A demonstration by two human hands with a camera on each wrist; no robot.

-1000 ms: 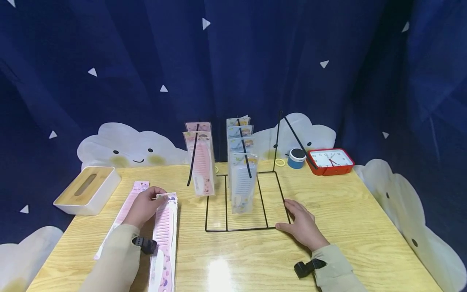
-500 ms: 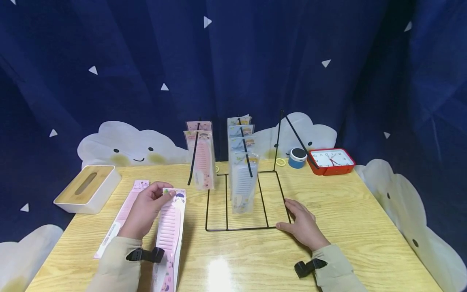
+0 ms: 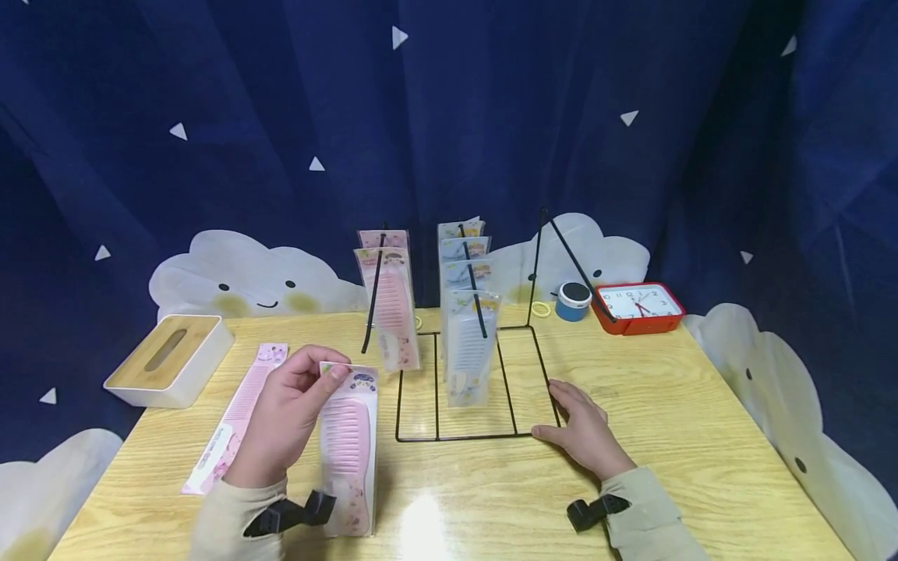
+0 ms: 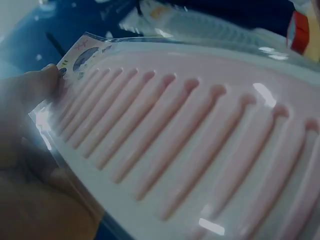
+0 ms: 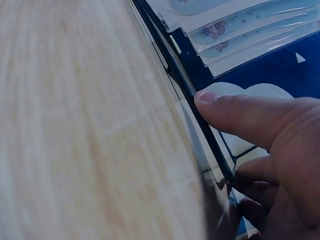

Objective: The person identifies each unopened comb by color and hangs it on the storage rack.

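Fingers (image 3: 330,372) pinching pink comb (image 3: 347,452), lower end blurred

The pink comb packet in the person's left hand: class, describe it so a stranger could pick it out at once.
Start at the black wire display rack on the yellow wooden table, then look left of its base. There the left hand pinches the top of a wide-toothed pink comb packet, raised off the table, unlike the narrower pink packet lying flat.

- Wooden table (image 3: 701,436) — pale, glossy.
- On it: black wire rack (image 3: 463,425), white tissue box (image 3: 168,372), flat packaged pink comb (image 3: 235,421), red clock (image 3: 640,307), blue pot (image 3: 573,301), yellow ring (image 3: 539,310) — right hand (image 3: 582,432) resting at the rack's corner.
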